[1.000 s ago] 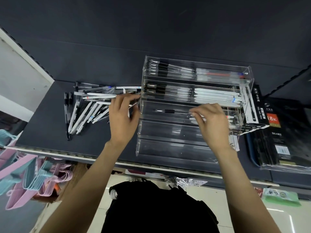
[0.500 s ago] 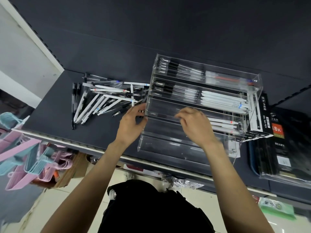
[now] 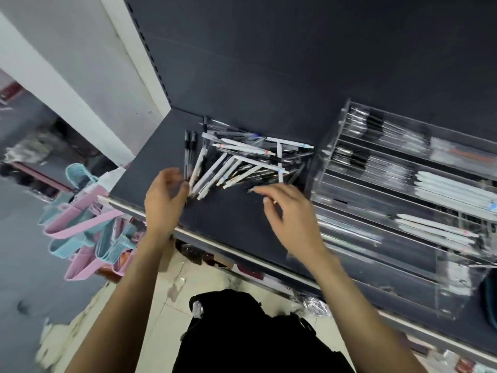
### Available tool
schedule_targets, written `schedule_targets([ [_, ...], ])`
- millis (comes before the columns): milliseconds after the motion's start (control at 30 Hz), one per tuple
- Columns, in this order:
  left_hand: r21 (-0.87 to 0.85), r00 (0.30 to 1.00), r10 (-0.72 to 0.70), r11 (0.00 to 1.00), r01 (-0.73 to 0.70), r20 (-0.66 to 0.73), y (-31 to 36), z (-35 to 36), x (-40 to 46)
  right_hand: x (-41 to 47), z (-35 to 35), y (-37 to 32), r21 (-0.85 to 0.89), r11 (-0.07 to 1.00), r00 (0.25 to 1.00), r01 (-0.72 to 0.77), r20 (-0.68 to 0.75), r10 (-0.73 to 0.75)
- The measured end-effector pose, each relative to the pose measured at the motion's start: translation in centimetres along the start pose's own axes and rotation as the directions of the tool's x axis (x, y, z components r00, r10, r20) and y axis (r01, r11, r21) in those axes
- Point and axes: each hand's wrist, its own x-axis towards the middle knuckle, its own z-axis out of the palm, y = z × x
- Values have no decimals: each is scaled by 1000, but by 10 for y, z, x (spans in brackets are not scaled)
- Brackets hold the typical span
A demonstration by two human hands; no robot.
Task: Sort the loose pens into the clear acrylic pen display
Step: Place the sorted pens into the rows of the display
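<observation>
Surface: a dark grey shop shelf (image 3: 236, 219) with a pale metal front edge, backed by a dark panel (image 3: 295, 63).
Room: a white wall post (image 3: 88, 63) stands left of the shelf; pink and blue clothes hangers (image 3: 88, 232) hang below its left end; pale floor tiles (image 3: 166, 286) show beneath.
Container: the clear acrylic pen display (image 3: 403, 211) stands on the right part of the shelf, its stepped tiers running left to right.
Contents: the upper two tiers hold black-gripped pens on the left; white pens (image 3: 454, 189) lie right of them in the second tier, and a few more white pens in the tier below. The lowest tiers look bare, though blur makes that unsure.
Loose pens: a pile of loose pens (image 3: 242, 160), white and black mixed and crossing, lies on the shelf just left of the display.
Left hand: the left hand (image 3: 164, 200) is at the pile's left edge, fingers loosely curled, fingertips touching the nearest pen ends; I cannot tell whether it grips one.
Right hand: the right hand (image 3: 290, 211) hovers over the pile's near right corner, fingers spread and relaxed, holding nothing.
Open room: bare shelf lies between the pile and the front edge, under both hands.
</observation>
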Motion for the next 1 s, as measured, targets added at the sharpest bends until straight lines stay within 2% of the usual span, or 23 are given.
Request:
schedule_targets([
  [100, 206, 979, -120, 975, 85, 164, -27, -3, 39, 25, 51, -5, 4, 994, 988, -107, 113, 106],
  [233, 334, 950, -89, 942, -17, 299, -35, 13, 68, 59, 95, -14, -184, 981, 969, -55, 227, 97],
  [433, 383, 946, -74, 922, -56, 316, -35, 24, 84, 93, 129, -19, -381, 923, 959, 59, 277, 53],
  [667, 284, 930, -89, 959, -17, 357, -41, 15, 97, 100, 136, -11, -496, 854, 921, 157, 385, 54],
  [833, 140, 892, -180, 981, 133, 415, -47, 10, 97, 96, 134, -7, -495, 854, 927, 159, 372, 44],
  [1000, -33, 862, -227, 962, 271, 453, -46, 7, 90, 93, 134, -4, -473, 872, 931, 125, 359, 62],
])
